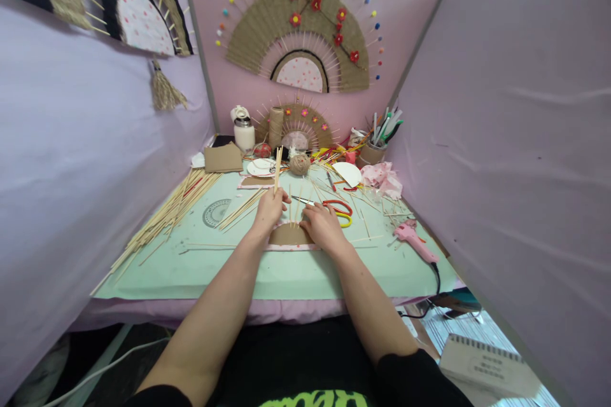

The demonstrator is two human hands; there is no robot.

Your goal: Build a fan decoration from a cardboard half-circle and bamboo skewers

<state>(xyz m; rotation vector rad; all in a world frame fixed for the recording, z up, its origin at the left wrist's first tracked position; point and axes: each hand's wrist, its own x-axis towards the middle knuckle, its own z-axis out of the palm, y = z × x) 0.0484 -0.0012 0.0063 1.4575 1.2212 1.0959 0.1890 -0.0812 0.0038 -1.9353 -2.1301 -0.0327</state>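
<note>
My left hand [270,208] is closed round a small bundle of thin bamboo sticks [278,168] that points up and away from me. Close beside it lies a brown cardboard half-circle [290,234] with a pink-and-white strip along its straight edge. Several thin sticks [291,205] stand out from its curved edge like rays. At the right end of that curve is my right hand [324,224], its fingers bent and pinched on a thin stick at the rim; the fingertips are partly hidden. Red-and-yellow-handled scissors [338,206] lie just beyond this hand.
A pink glue gun [414,241] with a cable lies at right. Long bamboo sticks [165,219] are piled at left near a clear protractor [217,213]. Twine [300,164], cardboard [223,158] and a tool pot [371,154] stand behind. Decorated fans [258,25] hang on the partition.
</note>
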